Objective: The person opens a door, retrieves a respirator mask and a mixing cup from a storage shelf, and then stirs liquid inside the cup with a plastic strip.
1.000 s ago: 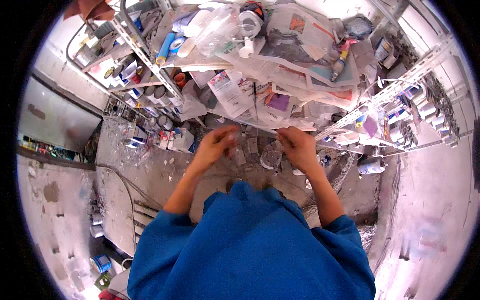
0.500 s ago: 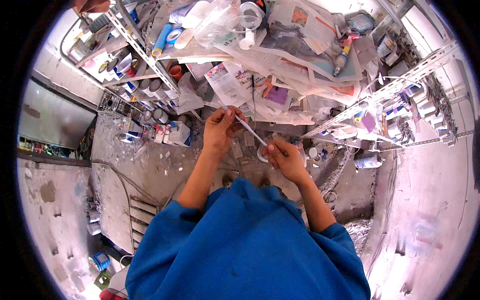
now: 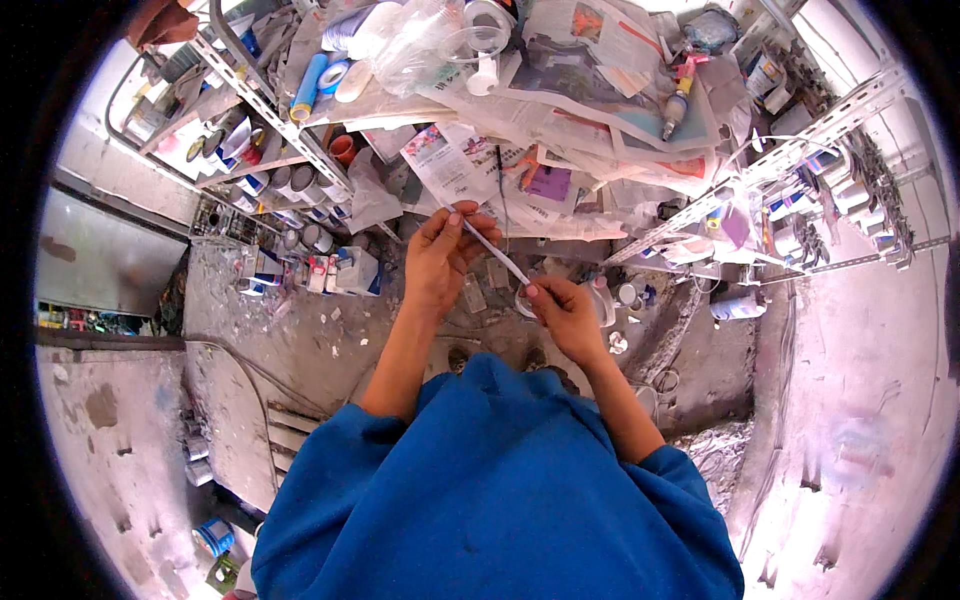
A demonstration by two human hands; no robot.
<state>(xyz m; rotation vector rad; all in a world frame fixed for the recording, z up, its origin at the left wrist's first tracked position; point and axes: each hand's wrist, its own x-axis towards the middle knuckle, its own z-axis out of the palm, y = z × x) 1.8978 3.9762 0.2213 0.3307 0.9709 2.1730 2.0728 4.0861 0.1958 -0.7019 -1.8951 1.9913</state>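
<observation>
Two bare hands up in front of a blue top (image 3: 500,500), both pinching one thin pale stick (image 3: 495,253). Left hand (image 3: 440,262) curled narrow, thumb and fingertips closed on the upper end of the stick, close under the papers. Right hand (image 3: 568,315) lower and to the right, fingers folded in, thumb and forefinger closed on the lower end. Stick slanted, running down from upper left to lower right between the two hands, held in the air above the floor and touching nothing else. Possibly a slim brush or a straw; too thin and pale to tell which. Just behind the lower end, a small whitish ring-shaped thing (image 3: 527,303) partly hidden by the right hand. Beyond the hands, a cluttered tabletop (image 3: 400,105) spread with newspaper sheets (image 3: 470,170) and clear plastic wrapping (image 3: 420,45). Blue tube (image 3: 308,87) lying near the left edge of that surface, roll of tape (image 3: 485,15) farther back, red-and-grey tube (image 3: 680,95) to the right. Metal rack (image 3: 270,125) along the left with rows of small cans (image 3: 285,185) on it. More small cans (image 3: 810,230) on a perforated metal shelf (image 3: 830,110) at the right. Small boxes (image 3: 340,270) on the dusty floor (image 3: 280,340) left of the left hand, near it but apart.
</observation>
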